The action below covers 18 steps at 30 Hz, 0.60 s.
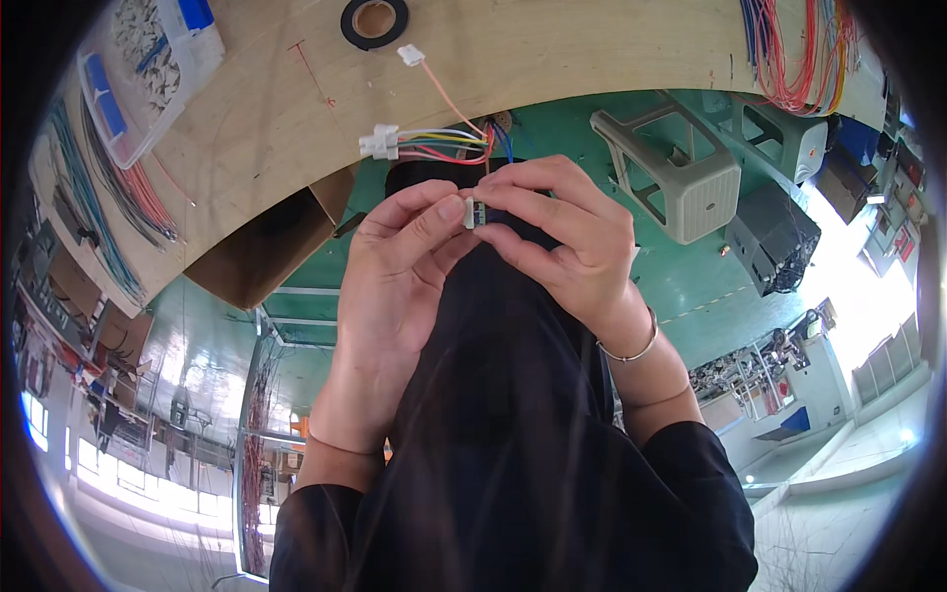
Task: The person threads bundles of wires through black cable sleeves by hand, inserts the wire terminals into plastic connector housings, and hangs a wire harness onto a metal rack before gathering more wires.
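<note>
Between my fingertips, just off the table's near edge, is a small white connector (472, 211). My left hand (409, 242) pinches its left side with thumb and forefinger. My right hand (562, 222) is closed at its right side, where dark blue wires (493, 213) run into the fingers; how far they sit in the connector is hidden. Above my hands, a bundle of coloured wires (449, 144) ends in a larger white plug (380, 142) at the table's edge. A single orange wire (441, 89) leads up to another small white connector (410, 55) lying on the wood.
On the wooden table (592, 49) lie a roll of black tape (374, 22), a clear bin of white connectors (148, 69), and loose wires (804, 54) at the right. A cardboard box (261, 247) stands below left. Grey plastic stools (681, 178) stand on the green floor.
</note>
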### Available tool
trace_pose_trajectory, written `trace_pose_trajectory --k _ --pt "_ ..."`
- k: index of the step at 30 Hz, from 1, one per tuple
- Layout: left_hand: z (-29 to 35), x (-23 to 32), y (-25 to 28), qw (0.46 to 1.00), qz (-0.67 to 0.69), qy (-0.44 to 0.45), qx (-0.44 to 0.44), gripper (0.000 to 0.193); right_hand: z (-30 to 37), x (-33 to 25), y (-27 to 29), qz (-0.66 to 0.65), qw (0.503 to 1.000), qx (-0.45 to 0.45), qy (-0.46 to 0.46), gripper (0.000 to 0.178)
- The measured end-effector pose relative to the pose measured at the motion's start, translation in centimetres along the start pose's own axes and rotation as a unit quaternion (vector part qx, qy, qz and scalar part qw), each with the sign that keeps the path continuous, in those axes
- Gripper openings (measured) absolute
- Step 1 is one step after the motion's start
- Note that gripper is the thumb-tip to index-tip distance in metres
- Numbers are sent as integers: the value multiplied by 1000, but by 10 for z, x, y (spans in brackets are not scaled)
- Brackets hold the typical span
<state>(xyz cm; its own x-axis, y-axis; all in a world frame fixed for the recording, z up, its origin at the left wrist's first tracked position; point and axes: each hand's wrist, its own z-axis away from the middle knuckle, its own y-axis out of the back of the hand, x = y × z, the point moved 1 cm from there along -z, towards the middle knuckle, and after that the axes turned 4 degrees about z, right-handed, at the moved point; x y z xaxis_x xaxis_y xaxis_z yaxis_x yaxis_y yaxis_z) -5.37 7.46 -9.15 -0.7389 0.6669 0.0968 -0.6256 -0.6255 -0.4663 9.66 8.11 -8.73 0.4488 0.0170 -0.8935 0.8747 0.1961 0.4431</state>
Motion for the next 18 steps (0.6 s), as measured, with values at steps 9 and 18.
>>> trace_pose_trajectory --k 9,18 --pt "1 1 -3 998 -41 -46 -5 15 -2 -1 2 15 999 -11 37 24" --pt "2 4 -6 995 -60 -78 -31 13 -6 -2 1 -4 999 -11 43 24"
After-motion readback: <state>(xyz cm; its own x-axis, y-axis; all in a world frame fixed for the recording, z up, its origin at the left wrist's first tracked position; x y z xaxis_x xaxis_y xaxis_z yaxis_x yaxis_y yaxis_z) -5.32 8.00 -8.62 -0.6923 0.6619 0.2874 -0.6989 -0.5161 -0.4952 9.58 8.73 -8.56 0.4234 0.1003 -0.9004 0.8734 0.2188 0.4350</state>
